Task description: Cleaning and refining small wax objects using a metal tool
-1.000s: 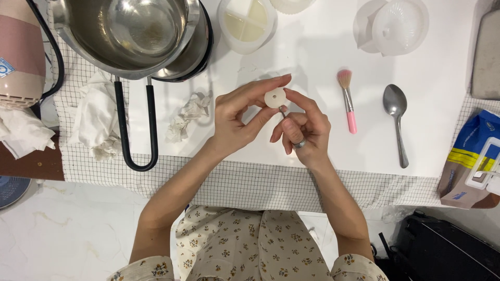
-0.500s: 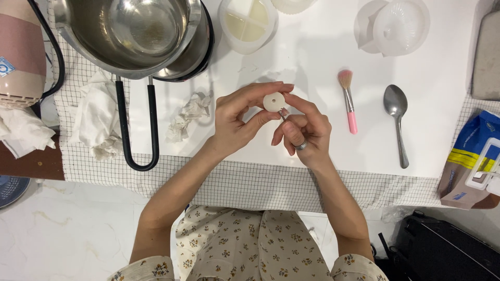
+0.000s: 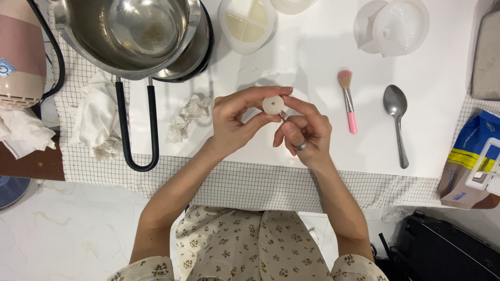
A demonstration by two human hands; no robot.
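A small white round disc (image 3: 273,105) with a dimple in its middle is pinched between the fingers of my left hand (image 3: 237,122) above the white table (image 3: 312,47). My right hand (image 3: 306,132), with a ring on one finger, touches the disc's right edge with its fingertips and seems to hold a thin metal piece just under it. Both hands hover near the table's middle.
A steel saucepan (image 3: 135,31) with black loop handle sits top left beside crumpled tissues (image 3: 187,115). A pink brush (image 3: 347,100) and metal spoon (image 3: 397,120) lie to the right. White moulds (image 3: 248,23) and a clear lidded cup (image 3: 398,26) stand at the back. A blue wipes pack (image 3: 471,161) is far right.
The hands and disc stay in almost the same place; the fingers have shifted slightly around the disc.
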